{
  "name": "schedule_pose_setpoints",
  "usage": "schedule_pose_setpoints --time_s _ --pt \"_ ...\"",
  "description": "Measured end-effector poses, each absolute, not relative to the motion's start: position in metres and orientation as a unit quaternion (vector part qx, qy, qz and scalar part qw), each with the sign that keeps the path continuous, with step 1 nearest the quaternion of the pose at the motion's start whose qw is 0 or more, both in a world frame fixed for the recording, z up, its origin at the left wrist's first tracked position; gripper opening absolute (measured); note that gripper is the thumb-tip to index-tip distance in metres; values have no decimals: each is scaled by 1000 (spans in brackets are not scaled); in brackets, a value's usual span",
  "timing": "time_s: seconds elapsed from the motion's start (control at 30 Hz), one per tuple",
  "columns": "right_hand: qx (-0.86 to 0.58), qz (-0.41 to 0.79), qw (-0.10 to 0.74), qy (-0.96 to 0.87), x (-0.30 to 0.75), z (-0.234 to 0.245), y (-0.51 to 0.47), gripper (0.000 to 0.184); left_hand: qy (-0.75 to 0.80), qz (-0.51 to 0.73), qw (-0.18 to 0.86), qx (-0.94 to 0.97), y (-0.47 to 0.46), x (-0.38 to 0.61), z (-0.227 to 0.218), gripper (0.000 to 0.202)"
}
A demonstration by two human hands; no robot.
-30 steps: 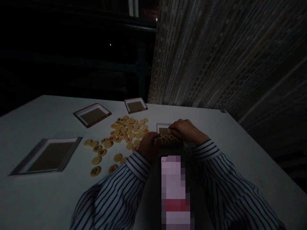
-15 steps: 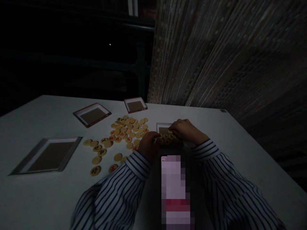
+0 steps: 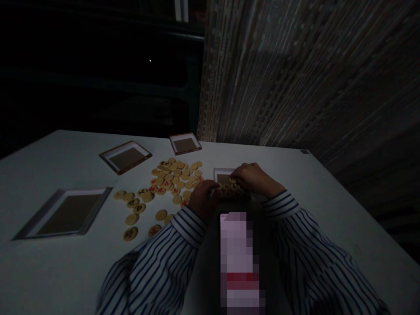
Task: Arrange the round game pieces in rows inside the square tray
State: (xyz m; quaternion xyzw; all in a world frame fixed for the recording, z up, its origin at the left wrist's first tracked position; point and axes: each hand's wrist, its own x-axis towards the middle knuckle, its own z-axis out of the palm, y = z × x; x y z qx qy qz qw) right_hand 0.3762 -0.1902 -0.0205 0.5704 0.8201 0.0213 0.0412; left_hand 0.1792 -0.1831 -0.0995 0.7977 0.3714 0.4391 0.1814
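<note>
A: Small box [image 3: 224,176] taken as the clock's centre. How are the hands placed?

B: The box is rested on the white table [image 3: 278,164], its near part filled with rows of wooden discs [image 3: 227,187]. The left hand [image 3: 205,199] is set at nine o'clock, fingers bent; the tips are lost in shadow, so whether anything is clamped cannot be told. The right hand [image 3: 256,178] is set towards three, fingertips drawn together at one disc; whether it is pinched cannot be told.

A: Writing?

B: Loose discs [image 3: 176,179] are scattered from eight to ten o'clock, some overlapping. Some are marked with red characters, some with black; too dim to be read surely. At six, the phone [image 3: 236,249] is masked by coarse blocks, only a red band being made out. A dark label [image 3: 305,151] by the table corner, between two and three, cannot be read.

A: Hidden or cut off?

B: The small box's right side is covered by the right hand. One loose disc is partly covered by the striped sleeves [image 3: 164,253], themselves cut off below. A grey-edged box [image 3: 70,214] is seen at nine, a brown-edged box [image 3: 127,158] nearer ten. Towards one, the string curtain [image 3: 262,74] is faded into darkness.
</note>
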Motion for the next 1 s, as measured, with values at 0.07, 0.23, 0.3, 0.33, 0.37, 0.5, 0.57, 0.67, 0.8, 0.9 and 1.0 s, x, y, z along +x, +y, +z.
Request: schedule_pose_setpoints --time_s 0.07,0.23,0.3,0.33,0.37,0.5,0.57,0.67,0.8,0.9,1.0 --pt "566 25 35 823 375 -20 -191 24 375 442 185 794 -184 179 -99 16" --pt "557 31 38 829 373 -20 -191 21 369 446 191 793 -185 179 -97 16" --pt "554 32 43 831 373 -21 -190 22 367 448 192 792 -185 179 -97 16" --pt "553 32 45 831 374 -22 -190 22 368 448 192 791 -185 179 -98 15" --pt "553 32 46 832 374 -22 -190 21 369 449 191 791 -185 179 -98 15" --pt "551 26 50 832 374 -22 -190 21 365 451 188 793 -184 179 -99 15" --pt "552 26 49 832 373 -21 -190 21 365 449 185 794 -183 180 -99 15" --pt "554 25 46 831 373 -21 -191 21 367 443 182 797 -182 179 -99 15" --pt "552 20 54 832 374 -21 -191 21 373 441 181 796 -182 179 -99 15" --pt "552 21 57 832 374 -21 -190 21 368 445 177 797 -182 179 -100 15" --pt "551 25 55 832 374 -21 -191 22 364 443 172 801 -182 179 -101 15"
